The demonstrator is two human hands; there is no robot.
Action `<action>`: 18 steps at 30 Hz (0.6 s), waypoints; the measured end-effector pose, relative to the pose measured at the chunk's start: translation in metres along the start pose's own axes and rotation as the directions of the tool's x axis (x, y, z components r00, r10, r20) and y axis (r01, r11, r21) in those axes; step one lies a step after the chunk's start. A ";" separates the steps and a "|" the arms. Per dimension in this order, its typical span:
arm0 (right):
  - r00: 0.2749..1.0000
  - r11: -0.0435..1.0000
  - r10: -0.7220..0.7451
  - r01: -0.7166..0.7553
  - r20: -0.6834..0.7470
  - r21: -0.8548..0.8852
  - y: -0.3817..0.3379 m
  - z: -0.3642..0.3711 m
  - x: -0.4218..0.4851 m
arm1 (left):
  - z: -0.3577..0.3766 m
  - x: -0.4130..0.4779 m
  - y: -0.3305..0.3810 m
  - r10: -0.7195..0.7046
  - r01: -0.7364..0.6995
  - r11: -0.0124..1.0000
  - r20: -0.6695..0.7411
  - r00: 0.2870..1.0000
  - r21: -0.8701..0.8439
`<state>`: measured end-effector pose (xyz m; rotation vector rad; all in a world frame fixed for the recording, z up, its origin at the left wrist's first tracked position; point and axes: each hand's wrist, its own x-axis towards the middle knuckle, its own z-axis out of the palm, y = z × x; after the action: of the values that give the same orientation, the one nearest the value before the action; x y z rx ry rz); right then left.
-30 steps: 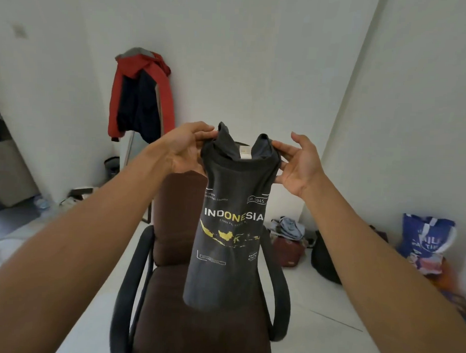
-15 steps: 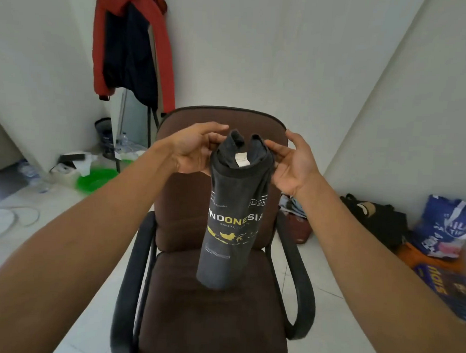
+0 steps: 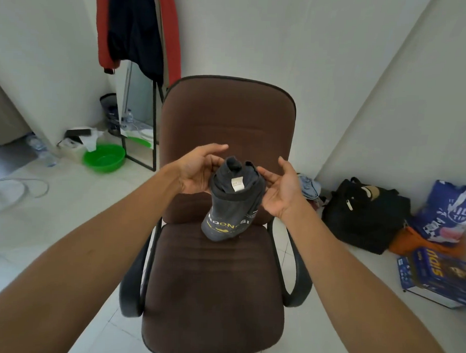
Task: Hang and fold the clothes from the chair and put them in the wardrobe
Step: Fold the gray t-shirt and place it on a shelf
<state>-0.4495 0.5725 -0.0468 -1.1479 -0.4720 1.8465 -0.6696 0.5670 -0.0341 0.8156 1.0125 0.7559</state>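
Head view: the brown office chair (image 3: 228,118) has swung up to fill the frame, and the dark folded T-shirt (image 3: 232,205) has come down until its lower end seems to touch the seat's rear. My left hand (image 3: 197,172) and right hand (image 3: 281,194) each pinch a shoulder beside the collar. I judge it's being laid down for the next fold.

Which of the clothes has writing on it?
The dark grey folded T-shirt, held over the brown fabric chair, shows white and yellow letters. The red and navy jacket hanging behind shows none.
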 end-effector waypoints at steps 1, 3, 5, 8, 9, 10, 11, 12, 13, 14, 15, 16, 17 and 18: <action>1.000 1.000 0.012 -0.012 -0.023 -0.009 0.014 -0.011 -0.008 | 0.006 -0.008 -0.019 -0.007 0.007 1.000 -0.026 1.000 -0.022; 0.998 0.999 0.030 -0.032 -0.055 -0.031 0.045 -0.034 -0.032 | 0.020 -0.028 -0.063 -0.027 0.019 0.997 -0.108 0.994 -0.075; 0.995 0.994 0.046 -0.055 -0.093 -0.090 0.080 -0.062 -0.061 | 0.038 -0.053 -0.113 -0.076 0.051 0.991 -0.210 0.975 -0.120; 0.986 0.966 0.041 -0.082 -0.164 -0.247 0.137 -0.106 -0.104 | 0.065 -0.090 -0.192 -0.189 0.128 0.972 -0.333 0.924 -0.197; 0.979 0.951 0.035 -0.095 -0.201 -0.293 0.156 -0.119 -0.117 | 0.072 -0.101 -0.218 -0.225 0.152 0.963 -0.356 0.907 -0.224; 0.971 0.935 0.026 -0.108 -0.238 -0.337 0.177 -0.136 -0.124 | 0.079 -0.111 -0.244 -0.262 0.172 0.951 -0.373 0.890 -0.257; 0.966 0.919 0.029 -0.127 -0.258 -0.373 0.196 -0.152 -0.131 | 0.085 -0.120 -0.267 -0.295 0.187 0.938 -0.388 0.873 -0.291; 0.962 0.902 0.044 -0.155 -0.271 -0.404 0.214 -0.167 -0.135 | 0.089 -0.128 -0.289 -0.327 0.200 0.924 -0.404 0.854 -0.325; 0.953 0.888 0.072 -0.195 -0.294 -0.416 0.231 -0.181 -0.139 | 0.093 -0.135 -0.310 -0.356 0.209 0.910 -0.418 0.835 -0.357; 0.942 0.876 0.112 -0.244 -0.317 -0.416 0.241 -0.189 -0.149 | 0.096 -0.141 -0.329 -0.384 0.221 0.897 -0.428 0.818 -0.382; 0.924 0.871 0.152 -0.293 -0.350 -0.395 0.247 -0.192 -0.160 | 0.098 -0.146 -0.346 -0.414 0.244 0.885 -0.429 0.803 -0.396; 0.907 0.859 0.196 -0.342 -0.373 -0.380 0.251 -0.192 -0.170 | 0.101 -0.151 -0.360 -0.445 0.276 0.873 -0.426 0.788 -0.401; 0.892 0.849 0.236 -0.383 -0.387 -0.364 0.254 -0.194 -0.175 | 0.101 -0.154 -0.371 -0.478 0.313 0.860 -0.421 0.771 -0.404; 0.883 0.844 0.257 -0.404 -0.394 -0.354 0.256 -0.196 -0.175 | 0.100 -0.154 -0.379 -0.505 0.339 0.846 -0.418 0.755 -0.410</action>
<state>-0.3738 0.2642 -0.2305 -1.9150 -0.5175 1.8312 -0.5689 0.2286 -0.2647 0.0709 1.4520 0.7164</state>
